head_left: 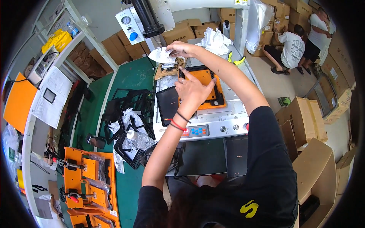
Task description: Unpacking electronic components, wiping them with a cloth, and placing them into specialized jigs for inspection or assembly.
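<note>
The right hand (181, 48) is pinching a crumpled white cloth (161, 55) at the upper centre of the frame. The left hand (193, 91) is lying open, fingers spread, holding nothing, pressing a fingertip on the black frame (213, 99) seated in the orange fixture (205, 77) just below. A black panel (167, 105) is resting beside it on the grey machine table (224, 121).

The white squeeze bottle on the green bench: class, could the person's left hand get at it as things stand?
Probably yes. The left hand rests on the orange fixture, holding nothing visible. The white squeeze bottle stands uncovered among black frames, with nothing blocking the way.
</note>
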Tool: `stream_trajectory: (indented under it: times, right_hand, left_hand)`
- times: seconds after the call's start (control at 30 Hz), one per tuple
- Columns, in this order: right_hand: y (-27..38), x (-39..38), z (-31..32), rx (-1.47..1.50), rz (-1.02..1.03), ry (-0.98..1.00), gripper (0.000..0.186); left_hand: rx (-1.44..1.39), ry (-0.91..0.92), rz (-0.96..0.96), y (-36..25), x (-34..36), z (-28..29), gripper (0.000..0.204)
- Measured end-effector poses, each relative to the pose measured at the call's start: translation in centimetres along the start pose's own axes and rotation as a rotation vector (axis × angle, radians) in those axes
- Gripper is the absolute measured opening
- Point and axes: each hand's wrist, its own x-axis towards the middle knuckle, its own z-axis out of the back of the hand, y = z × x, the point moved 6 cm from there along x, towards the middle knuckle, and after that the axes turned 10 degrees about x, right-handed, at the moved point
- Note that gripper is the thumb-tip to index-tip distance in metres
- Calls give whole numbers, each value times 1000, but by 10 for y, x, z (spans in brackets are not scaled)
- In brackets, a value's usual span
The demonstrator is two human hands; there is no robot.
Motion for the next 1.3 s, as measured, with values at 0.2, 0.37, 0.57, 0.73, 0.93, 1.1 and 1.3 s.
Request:
stream_trajectory:
  times: [0.2, 0.37, 0.57, 0.73, 0.93, 1.1, 1.3]
  right_hand:
    - [-1, 3, -8, -67, 19, 12, 25]
    - [-4, 6, 0, -166, 6, 0, 30]
    - [13, -10, -23, -257, -63, 23, 27]
    - [11, 19, 5, -212, -51, 239, 32]
    - [4, 33, 10, -154, -151, 239, 38]
    - [-4, 25, 3, 135, -264, 67, 40]
    - [-3, 10, -3, 214, -205, 412, 47]
  left_hand:
    - [112, 233, 124, -18, 14, -14, 128]
    - [-89, 143, 194, -9, 16, -2, 131]
    - [-181, -107, 48, 18, -20, 70, 118]
    - [-258, -237, -16, 44, -107, 101, 108]
    - [-262, 154, -82, 58, -241, 41, 110]
    - [-177, 273, -52, 56, -265, -29, 106]
    - [-94, 179, -46, 37, -241, -49, 109]
